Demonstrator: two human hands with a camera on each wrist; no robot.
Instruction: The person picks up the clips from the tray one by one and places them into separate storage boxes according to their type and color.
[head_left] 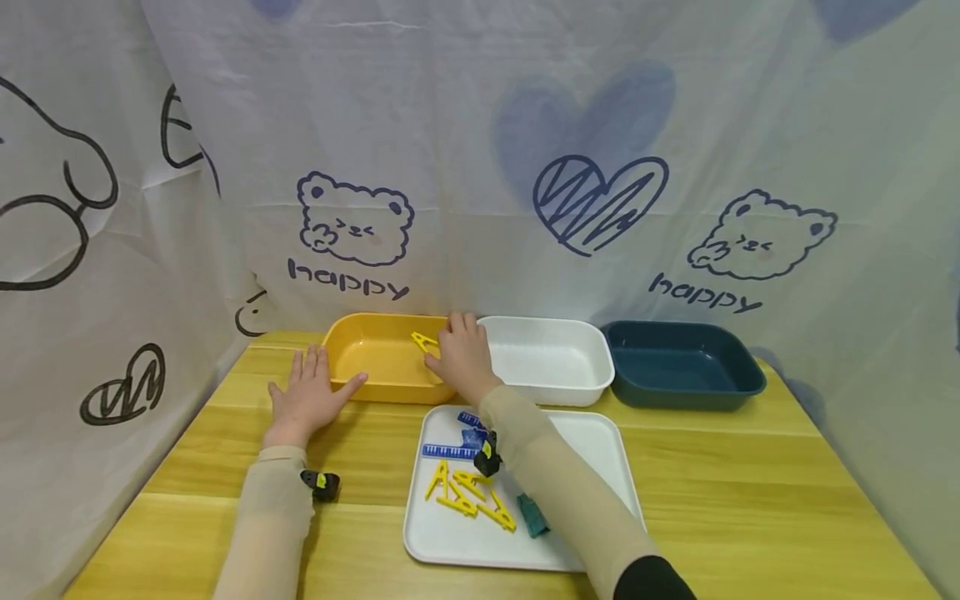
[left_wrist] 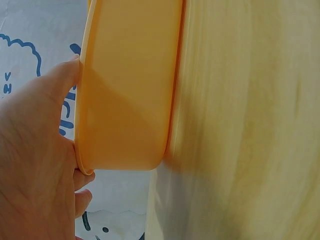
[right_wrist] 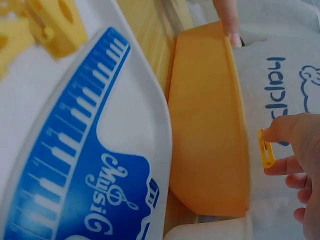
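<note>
My right hand (head_left: 467, 362) pinches a yellow clothespin (head_left: 422, 341) between thumb and fingertip, above the right part of the yellow bin (head_left: 390, 392). In the right wrist view that clothespin (right_wrist: 266, 149) sits past the bin's rim line, with the other fingers loosely bent. At the bin's left end rests my left hand (head_left: 303, 400), fingers straight and spread, thumb pointing right along the front. Against the bin's rim, the left wrist view shows the thumb and fingertips of this hand (left_wrist: 37, 145). Several more yellow clothespins (head_left: 461, 502) lie on the white tray (head_left: 510, 557).
Blue piano-key rulers (head_left: 446, 452) marked "Music" and a dark green item (head_left: 532, 515), kind unclear, lie on the tray, partly behind my right arm. A white bin (head_left: 551, 392) and a dark blue bin (head_left: 690, 398) stand right of the yellow one. A printed curtain (head_left: 465, 167) hangs behind.
</note>
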